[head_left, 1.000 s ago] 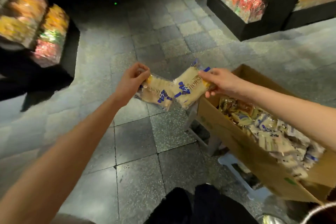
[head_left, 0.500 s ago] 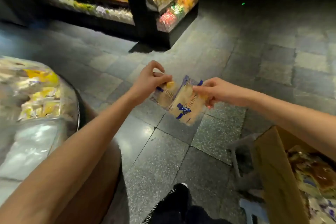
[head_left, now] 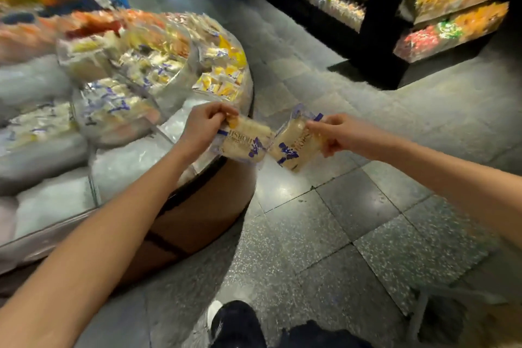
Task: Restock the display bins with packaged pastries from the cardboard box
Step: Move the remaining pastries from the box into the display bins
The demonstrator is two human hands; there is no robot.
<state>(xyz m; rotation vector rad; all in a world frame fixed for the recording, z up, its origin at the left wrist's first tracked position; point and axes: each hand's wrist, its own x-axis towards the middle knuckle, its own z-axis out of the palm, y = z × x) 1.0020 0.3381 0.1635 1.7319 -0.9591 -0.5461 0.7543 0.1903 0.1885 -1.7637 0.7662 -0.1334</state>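
Nearest: dark shoe [head_left: 237, 322] on the grey speckled tiled floor [head_left: 339, 234], both forearms reaching away from the camera. Left hand [head_left: 204, 126] pinches the far-left end of one clear-wrapped pale pastry packet with blue print [head_left: 247, 140]. Right hand [head_left: 341, 137] pinches the far-right end of a second matching packet [head_left: 292, 147]. Hands are apart, each clamped on its own packet. Left packet's long axis runs left to right and dips toward the right. Right packet slants down toward near-left. Their inner ends sit just beside each other; cannot tell if they touch. Key relation: the bins lie left and farther from both hands. Left hand is nearer, over the rim of the round brown-based display table [head_left: 209, 206]; right hand is out over the floor. Closest match looks like the clear plastic bin of blue-printed packets [head_left: 121, 135], left of the left hand, with yellow-wrapped packets [head_left: 223, 83] just beyond it. Probably only the bin wall to clear, nothing else between. Far right: black shelving [head_left: 378, 22] of colourful, blurred bagged goods. Cardboard box not clearly in view.
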